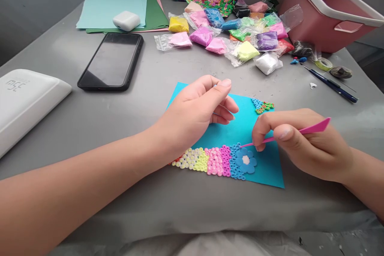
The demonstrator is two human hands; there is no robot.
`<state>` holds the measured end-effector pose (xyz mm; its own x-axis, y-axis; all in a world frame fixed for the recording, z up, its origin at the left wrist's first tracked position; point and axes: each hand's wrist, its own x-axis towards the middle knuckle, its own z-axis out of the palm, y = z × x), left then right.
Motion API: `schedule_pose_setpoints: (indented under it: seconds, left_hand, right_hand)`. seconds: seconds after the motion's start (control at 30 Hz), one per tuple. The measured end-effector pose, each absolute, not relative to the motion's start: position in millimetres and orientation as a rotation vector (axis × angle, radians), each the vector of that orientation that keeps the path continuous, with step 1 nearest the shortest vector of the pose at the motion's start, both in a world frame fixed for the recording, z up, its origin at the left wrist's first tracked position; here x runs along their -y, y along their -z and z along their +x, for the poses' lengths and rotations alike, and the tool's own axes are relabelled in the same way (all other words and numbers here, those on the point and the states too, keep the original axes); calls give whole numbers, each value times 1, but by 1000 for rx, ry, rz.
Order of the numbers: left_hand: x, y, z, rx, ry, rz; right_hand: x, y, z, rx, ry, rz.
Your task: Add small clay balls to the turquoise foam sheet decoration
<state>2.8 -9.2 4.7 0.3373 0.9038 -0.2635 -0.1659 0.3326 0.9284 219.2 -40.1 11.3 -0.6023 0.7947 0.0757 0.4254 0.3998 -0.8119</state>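
We saw two hands over one turquoise card (pixel 264 168) lying flat at the centre of the frame on the grey table (pixel 150 100). Along the card's lower edge ran bands of small clay beads (pixel 207 161), bumpy and round, in white, yellow, pink and magenta, ending in one smooth blue flower (pixel 246 160) with a white middle; one little cluster of blue, green and orange beads (pixel 263 106) sat at the card's upper right corner. Our right hand (pixel 303 144) was closed around one slim pink plastic tool (pixel 300 131), pinched between thumb and fingers, its thin tip touching the card just above the flower. Our left hand (pixel 198 112) rested on the card, loosely curled, thumb and forefinger nearly meeting; whether they pinched anything we could not tell. In the upper middle lay a heap of soft clay bags (pixel 234 34) in many colours, too overlapped to count. At upper left we counted one black phone (pixel 111 61) and one glossy white earbud case (pixel 126 20).
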Motion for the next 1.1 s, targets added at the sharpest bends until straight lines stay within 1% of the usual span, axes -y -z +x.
schedule_pose_setpoints:
  seconds: [0.37, 0.47, 0.53, 0.63, 0.7, 0.8, 0.83, 0.87, 0.97, 1.1]
  left_hand:
    - [9, -4, 5, -969, -855, 963]
    - [9, -3, 4, -972, -848, 981]
    - [9, -2, 3, -968, -837, 1013]
    - [10, -2, 1, -945, -783, 1080]
    - [10, -2, 0, -928, -710, 1131]
    - [8, -5, -3, -879, -495, 1254]
    - [8, -6, -5, -850, -403, 1303]
    - [7, -8, -6, -810, -317, 1346]
    - [5, -11, -9, -709, -189, 1407]
    - [4, -10, -9, -604, -212, 1459]
  right_hand:
    - [42, -9, 219, 2244, -1067, -1049]
    - [42, -8, 221, 2089, -1092, -1044]
    - [39, -7, 223, 1950, -1044, -1012]
    - [32, -5, 224, 1789, -857, -973]
    - [26, -4, 224, 1784, -644, -1072]
    - [10, -2, 228, 1930, -208, -1292]
    - [4, -2, 229, 1965, -95, -1339]
    - [-2, -3, 229, 2010, -60, -1407]
    - [-11, -10, 225, 2243, -273, -1640]
    - [3, -22, 207, 2369, -585, -1803]
